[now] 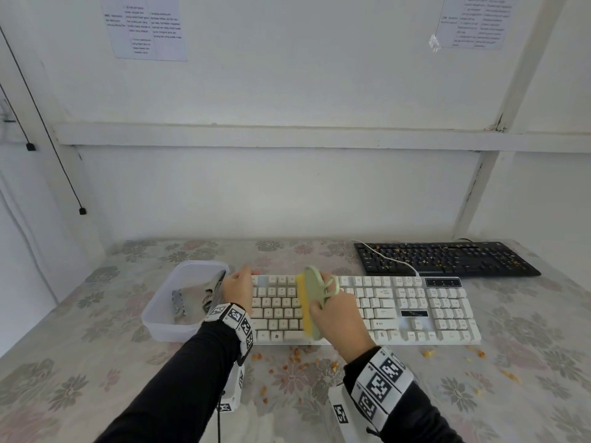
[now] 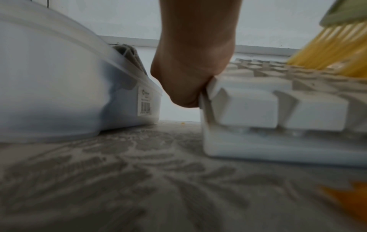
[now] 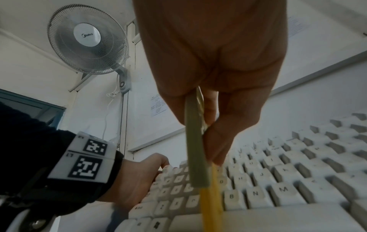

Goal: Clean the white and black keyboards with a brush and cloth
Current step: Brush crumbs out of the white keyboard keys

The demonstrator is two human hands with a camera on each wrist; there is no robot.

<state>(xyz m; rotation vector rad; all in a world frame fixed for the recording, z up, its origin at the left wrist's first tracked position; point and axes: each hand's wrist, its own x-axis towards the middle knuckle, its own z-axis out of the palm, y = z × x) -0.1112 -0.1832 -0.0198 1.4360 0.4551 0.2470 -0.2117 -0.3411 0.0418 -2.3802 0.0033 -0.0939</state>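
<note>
At the white keyboard's (image 1: 364,310) left end, near the table's (image 1: 96,362) front edge, our left hand (image 1: 238,290) curls over its corner to steady it. Our right hand (image 1: 339,318) grips the green brush (image 1: 311,302), yellow bristles down on the letter keys, sweeping crumbs (image 1: 297,359) forward. Behind, at the right, the black keyboard (image 1: 447,259) waits, crumb-strewn; the cloth (image 1: 192,302) lies in the tub (image 1: 153,318).

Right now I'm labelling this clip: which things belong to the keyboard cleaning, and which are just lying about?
Job:
white keyboard
black keyboard
brush in right hand
left hand steadying the white keyboard
cloth in the plastic tub
crumbs

Lying about:
wall papers
fan
</note>
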